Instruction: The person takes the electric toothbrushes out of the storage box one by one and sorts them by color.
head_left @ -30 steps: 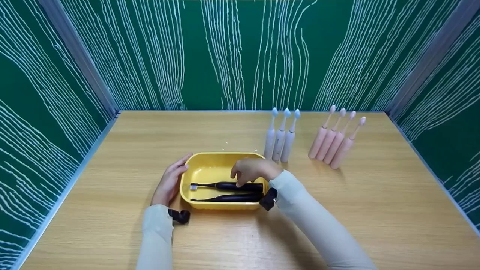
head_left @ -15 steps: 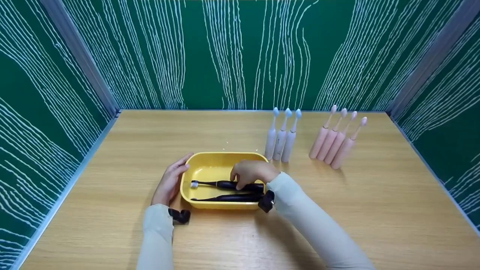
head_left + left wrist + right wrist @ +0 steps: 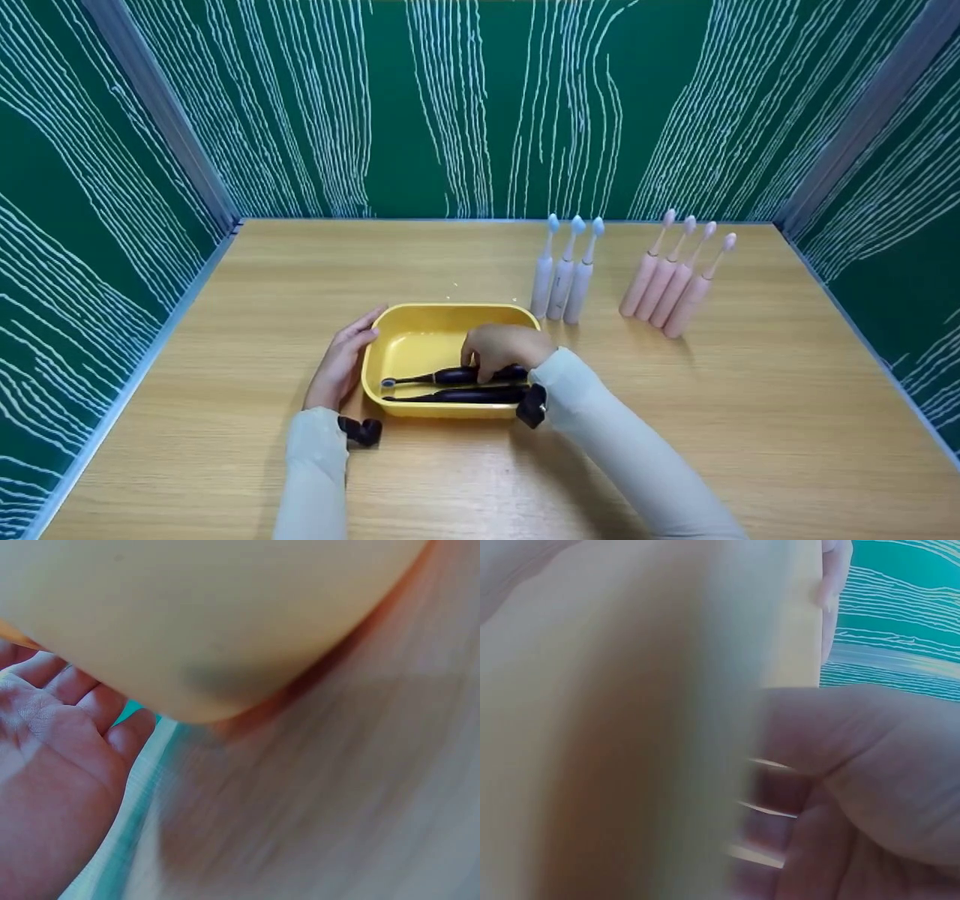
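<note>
My left hand (image 3: 343, 366) holds the left end of a yellow plastic bin (image 3: 397, 306), thumb at the rim and fingers along the outer wall. In the left wrist view, the fingertips (image 3: 131, 731) lie against the bin's wall. Reaching in over the right end, my right hand (image 3: 501, 349) grips the handle of a black electric toothbrush (image 3: 448, 376) with thumb and fingers. The head of that toothbrush points left. A second black electric toothbrush (image 3: 465, 395) lies along the near wall. In the right wrist view, a blurred bin wall hides the right fingertips.
Behind the bin's right corner, a row of 3 white electric toothbrushes (image 3: 561, 291) with blue heads stands upright. Several pink electric toothbrushes (image 3: 664, 294) stand farther right. Green panels (image 3: 495, 112) with white lines enclose the wooden table (image 3: 750, 420) at the back and sides.
The gripped toothbrush has rolled in my right hand, and its head has swung slightly toward the near wall. My right hand has sunk a little lower. The left hand stays at the bin.
</note>
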The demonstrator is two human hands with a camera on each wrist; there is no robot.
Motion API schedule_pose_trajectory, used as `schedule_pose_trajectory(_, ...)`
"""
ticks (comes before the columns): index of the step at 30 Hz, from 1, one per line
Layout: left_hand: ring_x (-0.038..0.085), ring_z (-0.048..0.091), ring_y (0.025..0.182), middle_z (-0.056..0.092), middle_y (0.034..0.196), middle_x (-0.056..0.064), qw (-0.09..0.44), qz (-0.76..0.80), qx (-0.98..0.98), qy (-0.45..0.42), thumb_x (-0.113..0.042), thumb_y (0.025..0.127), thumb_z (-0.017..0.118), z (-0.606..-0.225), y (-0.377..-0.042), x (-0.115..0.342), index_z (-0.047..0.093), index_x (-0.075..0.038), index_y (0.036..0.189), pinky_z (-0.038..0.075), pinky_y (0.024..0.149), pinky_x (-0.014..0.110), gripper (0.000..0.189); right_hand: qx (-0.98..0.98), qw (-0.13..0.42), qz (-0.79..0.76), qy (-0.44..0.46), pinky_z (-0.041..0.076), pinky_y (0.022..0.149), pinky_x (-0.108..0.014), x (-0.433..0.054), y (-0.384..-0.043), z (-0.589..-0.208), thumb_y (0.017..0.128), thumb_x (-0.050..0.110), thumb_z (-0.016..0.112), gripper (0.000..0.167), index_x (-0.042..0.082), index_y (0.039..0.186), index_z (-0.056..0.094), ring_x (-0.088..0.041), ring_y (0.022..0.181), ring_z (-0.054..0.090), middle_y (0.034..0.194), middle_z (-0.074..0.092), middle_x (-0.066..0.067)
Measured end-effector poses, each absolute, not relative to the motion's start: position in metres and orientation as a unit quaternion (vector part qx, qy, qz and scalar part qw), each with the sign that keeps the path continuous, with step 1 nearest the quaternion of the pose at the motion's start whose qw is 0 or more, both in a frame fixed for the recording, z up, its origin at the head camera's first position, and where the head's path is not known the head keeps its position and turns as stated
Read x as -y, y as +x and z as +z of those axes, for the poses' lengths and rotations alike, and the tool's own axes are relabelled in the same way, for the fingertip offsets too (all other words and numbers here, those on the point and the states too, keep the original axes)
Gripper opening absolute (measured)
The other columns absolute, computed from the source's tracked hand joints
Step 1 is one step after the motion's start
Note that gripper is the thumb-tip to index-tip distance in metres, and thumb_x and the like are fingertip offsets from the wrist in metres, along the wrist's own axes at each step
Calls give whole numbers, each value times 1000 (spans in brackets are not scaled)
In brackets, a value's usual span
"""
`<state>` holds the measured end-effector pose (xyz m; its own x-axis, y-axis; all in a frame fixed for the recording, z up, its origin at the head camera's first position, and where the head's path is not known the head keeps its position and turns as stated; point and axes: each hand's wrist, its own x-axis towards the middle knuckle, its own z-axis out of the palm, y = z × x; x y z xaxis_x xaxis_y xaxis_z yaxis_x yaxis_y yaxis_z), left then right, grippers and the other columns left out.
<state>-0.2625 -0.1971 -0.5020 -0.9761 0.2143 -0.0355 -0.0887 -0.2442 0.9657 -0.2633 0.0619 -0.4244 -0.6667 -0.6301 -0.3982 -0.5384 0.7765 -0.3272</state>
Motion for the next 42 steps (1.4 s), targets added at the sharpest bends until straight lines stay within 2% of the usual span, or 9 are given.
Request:
schedule_pose_trajectory(4, 21, 22, 146, 24, 159, 11, 96, 787, -607, 52, -6, 99, 41, -502, -262, 197, 29, 1, 149, 29, 114, 26, 52, -909, 246, -90, -324, 55, 81, -30, -62, -263, -426, 78, 3, 75, 33, 8, 111, 71, -21, 96, 64, 105, 72, -10)
schedule_pose_trajectory(12, 22, 24, 145, 24, 159, 11, 95, 788, -605, 55, -6, 98, 41, -502, -262, 197, 31, 1, 148, 34, 110, 22, 52, -909, 242, -103, -323, 55, 82, -35, -61, -263, -429, 77, 0, 74, 32, 7, 109, 72, -22, 91, 63, 103, 71, -12)
schedule_pose_trajectory(22, 21, 22, 146, 25, 159, 10, 102, 790, -602, 51, -6, 98, 41, -502, -263, 198, 30, 1, 149, 22, 119, 33, 52, -906, 221, -87, -350, 55, 85, -36, -64, -263, -429, 76, 4, 76, 29, 8, 105, 73, -24, 97, 64, 104, 72, -11)
schedule_pose_trajectory(28, 22, 20, 147, 23, 159, 10, 102, 789, -603, 48, -7, 98, 42, -501, -264, 198, 30, 0, 149, 21, 120, 33, 52, -908, 216, -88, -349, 54, 87, -37, -67, -263, -429, 78, 5, 75, 31, 7, 108, 72, -25, 99, 64, 106, 71, -11)
schedule_pose_trajectory(42, 20, 18, 148, 23, 160, 8, 107, 787, -606, 46, -7, 99, 41, -501, -263, 198, 30, -1, 149, 17, 121, 34, 52, -913, 206, -99, -338, 56, 83, -34, -72, -261, -423, 82, 7, 73, 36, 8, 117, 69, -20, 91, 63, 104, 70, -10)
